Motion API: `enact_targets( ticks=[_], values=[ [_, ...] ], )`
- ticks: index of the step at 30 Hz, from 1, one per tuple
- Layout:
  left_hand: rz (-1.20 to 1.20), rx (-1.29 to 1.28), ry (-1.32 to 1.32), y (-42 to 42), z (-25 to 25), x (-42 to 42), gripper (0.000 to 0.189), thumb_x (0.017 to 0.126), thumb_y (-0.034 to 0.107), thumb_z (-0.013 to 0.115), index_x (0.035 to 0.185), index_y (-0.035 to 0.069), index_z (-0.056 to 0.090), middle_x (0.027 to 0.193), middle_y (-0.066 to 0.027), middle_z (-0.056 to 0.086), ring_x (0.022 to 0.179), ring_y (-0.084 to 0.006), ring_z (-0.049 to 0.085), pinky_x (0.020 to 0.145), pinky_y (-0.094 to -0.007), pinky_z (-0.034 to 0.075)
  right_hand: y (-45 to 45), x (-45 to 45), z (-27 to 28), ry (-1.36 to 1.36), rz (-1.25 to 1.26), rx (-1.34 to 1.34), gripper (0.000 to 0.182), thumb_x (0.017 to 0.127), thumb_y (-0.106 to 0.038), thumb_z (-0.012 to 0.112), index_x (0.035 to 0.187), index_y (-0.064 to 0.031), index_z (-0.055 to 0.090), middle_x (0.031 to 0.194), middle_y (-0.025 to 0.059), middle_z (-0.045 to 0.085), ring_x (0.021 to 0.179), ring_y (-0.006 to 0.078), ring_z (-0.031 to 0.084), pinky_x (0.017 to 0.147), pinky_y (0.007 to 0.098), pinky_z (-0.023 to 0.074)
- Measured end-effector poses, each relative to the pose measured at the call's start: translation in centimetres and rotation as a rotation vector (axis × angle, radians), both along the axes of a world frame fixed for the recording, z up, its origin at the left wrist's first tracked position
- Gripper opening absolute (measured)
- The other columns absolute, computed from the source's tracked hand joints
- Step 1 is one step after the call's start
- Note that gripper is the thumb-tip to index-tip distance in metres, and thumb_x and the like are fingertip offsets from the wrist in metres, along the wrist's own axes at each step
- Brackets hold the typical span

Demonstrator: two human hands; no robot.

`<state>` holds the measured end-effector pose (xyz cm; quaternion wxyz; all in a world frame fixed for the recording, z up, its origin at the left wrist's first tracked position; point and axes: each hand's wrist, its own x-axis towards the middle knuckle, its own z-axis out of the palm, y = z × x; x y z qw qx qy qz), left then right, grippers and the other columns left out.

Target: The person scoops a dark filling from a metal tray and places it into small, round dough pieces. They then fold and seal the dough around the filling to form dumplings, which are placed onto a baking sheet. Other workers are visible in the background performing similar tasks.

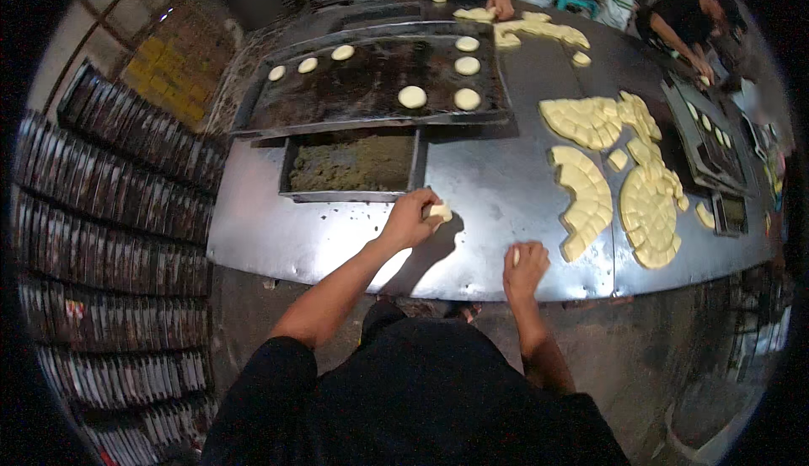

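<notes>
My left hand pinches a piece of pale yellow dough just above the steel table, near the front right corner of a metal tray of greenish-brown crumbly filling. To its right, my right hand is closed in a fist over the table's front edge. A small pale object shows at its thumb side; most of it is hidden by the fingers. Right of that hand lies a curved slab of dough scored into pieces. Beyond it sits a round scored slab.
A large dark baking tray holding several round dough pieces stands behind the filling tray. More cut dough lies to the right. Two other people work at the far side and far right. Racked trays line the left.
</notes>
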<state>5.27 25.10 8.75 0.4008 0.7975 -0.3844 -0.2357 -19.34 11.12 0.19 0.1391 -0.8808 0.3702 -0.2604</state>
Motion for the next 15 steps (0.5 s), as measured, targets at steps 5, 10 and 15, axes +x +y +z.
enact_targets(
  ticks=[5,10,15],
  values=[
    [0.198,-0.036,0.036,8.0,-1.2,2.1,0.042,0.078,0.0,0.069,0.118,0.007,0.058,0.093,-0.0142,0.068,0.087,-0.0284,0.068,0.079,-0.0359,0.053,0.8,0.7,3.9,0.125,0.17,0.1,0.057,0.082,-0.04,0.07,0.128,-0.0073,0.059,0.131,0.0177,0.053,0.125,0.0381,0.044,0.106,0.0552,0.0293],
    [0.278,0.001,-0.169,15.3,-3.3,4.1,0.035,0.077,0.004,0.066,0.112,0.003,0.068,0.098,-0.0174,0.065,0.091,-0.0354,0.065,0.081,-0.0413,0.052,-2.5,6.2,15.7,-0.218,-0.001,-0.199,0.062,0.093,-0.041,0.054,0.151,-0.0244,0.039,0.161,0.015,0.024,0.147,0.0462,0.012,0.111,0.0717,0.0026],
    [0.382,0.176,-0.359,20.4,-7.4,5.1,0.035,0.079,0.026,0.071,0.105,0.002,0.072,0.103,-0.019,0.063,0.101,-0.0379,0.058,0.088,-0.0439,0.048,-2.2,4.5,0.5,0.142,0.013,0.046,0.047,0.098,-0.033,0.048,0.14,-0.0137,0.053,0.154,0.0175,0.037,0.144,0.0424,0.027,0.114,0.0669,0.0152]
  ],
)
